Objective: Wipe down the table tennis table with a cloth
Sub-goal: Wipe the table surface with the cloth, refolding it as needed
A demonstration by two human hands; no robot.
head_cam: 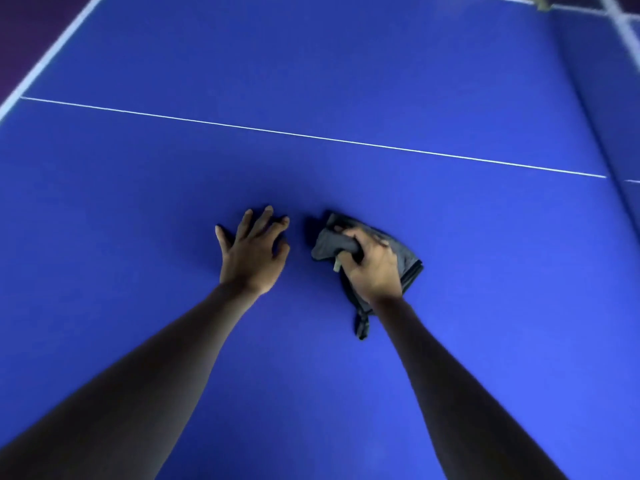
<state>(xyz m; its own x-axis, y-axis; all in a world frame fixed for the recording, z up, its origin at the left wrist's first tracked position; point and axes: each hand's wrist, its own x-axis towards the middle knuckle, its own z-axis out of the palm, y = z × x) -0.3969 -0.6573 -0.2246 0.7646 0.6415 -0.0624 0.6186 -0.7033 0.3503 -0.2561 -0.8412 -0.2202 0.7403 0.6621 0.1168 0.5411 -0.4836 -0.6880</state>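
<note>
While the white centre line [311, 135] runs across the blue table tennis table [138, 185] from the left edge up toward the net end at the right, it serves well as the mark for judging this wiping stroke. On the near side of that line and toward its left half, the left hand [254, 249] lies spread on the blue surface, fingers fairly straight and fanned, gripping nothing; it looks to be bracing the person's lean, and it would do best to stay planted and light so that it leaves as little smear as possible on the surface. Just to its right, also on the near side of the line and not touching the left hand, the right hand [372, 263] has its fingers curled tight round a bunched grey cloth [412, 265], with loose folds spilling out beyond the knuckles and a tail trailing back beside the wrist. Judged from this, the step in hand is a pass over the near half. A wad this crumpled likely meets the table in a small patch only, so flattening it under the palm would cover more with each sweep. Strokes are best laid parallel to the line, each overlapping the last, working from the line back toward the body. Right of the line's far end, the net's white edge [623, 26] shows dimly and blurred.
</note>
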